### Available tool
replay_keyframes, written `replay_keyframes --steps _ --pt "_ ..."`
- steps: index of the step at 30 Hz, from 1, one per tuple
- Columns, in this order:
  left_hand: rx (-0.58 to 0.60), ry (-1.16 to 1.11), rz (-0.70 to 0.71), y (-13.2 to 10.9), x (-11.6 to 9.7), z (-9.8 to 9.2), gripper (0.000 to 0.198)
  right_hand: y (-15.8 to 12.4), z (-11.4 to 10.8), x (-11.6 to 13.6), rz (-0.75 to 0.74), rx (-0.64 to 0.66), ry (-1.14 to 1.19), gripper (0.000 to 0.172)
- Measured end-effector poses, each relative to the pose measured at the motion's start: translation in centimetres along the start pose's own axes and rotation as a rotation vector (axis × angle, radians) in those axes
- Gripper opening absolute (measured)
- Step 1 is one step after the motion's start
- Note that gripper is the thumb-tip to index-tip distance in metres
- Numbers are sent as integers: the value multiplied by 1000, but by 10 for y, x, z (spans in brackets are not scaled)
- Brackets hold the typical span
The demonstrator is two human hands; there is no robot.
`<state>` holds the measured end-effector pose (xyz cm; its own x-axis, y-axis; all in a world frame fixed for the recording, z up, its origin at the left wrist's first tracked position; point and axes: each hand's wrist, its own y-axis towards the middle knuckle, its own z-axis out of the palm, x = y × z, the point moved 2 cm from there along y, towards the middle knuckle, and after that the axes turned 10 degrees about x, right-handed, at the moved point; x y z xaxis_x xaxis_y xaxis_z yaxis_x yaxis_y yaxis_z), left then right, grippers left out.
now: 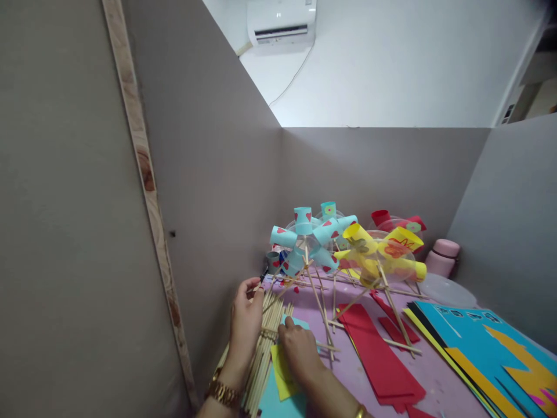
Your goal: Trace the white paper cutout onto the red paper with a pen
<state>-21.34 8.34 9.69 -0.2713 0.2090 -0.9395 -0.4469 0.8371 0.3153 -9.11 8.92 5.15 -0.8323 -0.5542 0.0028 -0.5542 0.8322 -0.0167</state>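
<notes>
Gripping the stick bundle (pixel 263 361), left hand (pixel 245 328) curls closed while right hand (pixel 300 350) pinches it.

Bundle of thin pale wooden sticks (pixel 264 355), many straight lengths packed side by side, cinched by a band near its middle, lying flat at the near left edge of the purple tabletop (pixel 436 380), far tips fanned slightly apart

Stick bundle (pixel 260 371), lower end past bottom edge

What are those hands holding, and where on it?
A bundle of wooden sticks: left hand grips near its far end, right hand pinches its middle.
</notes>
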Motion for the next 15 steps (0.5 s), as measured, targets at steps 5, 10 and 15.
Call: replay_keyframes --steps 5,10,15 --pt "89 218 -48 28 17 5 16 -7 7 -1 -9 -33 -25 26" --pt "198 460 -85 47 34 10 19 -13 18 -3 -32 -101 -56 29" --pt "346 670 -95 70 40 24 24 -19 34 -9 -81 -227 -96 31"
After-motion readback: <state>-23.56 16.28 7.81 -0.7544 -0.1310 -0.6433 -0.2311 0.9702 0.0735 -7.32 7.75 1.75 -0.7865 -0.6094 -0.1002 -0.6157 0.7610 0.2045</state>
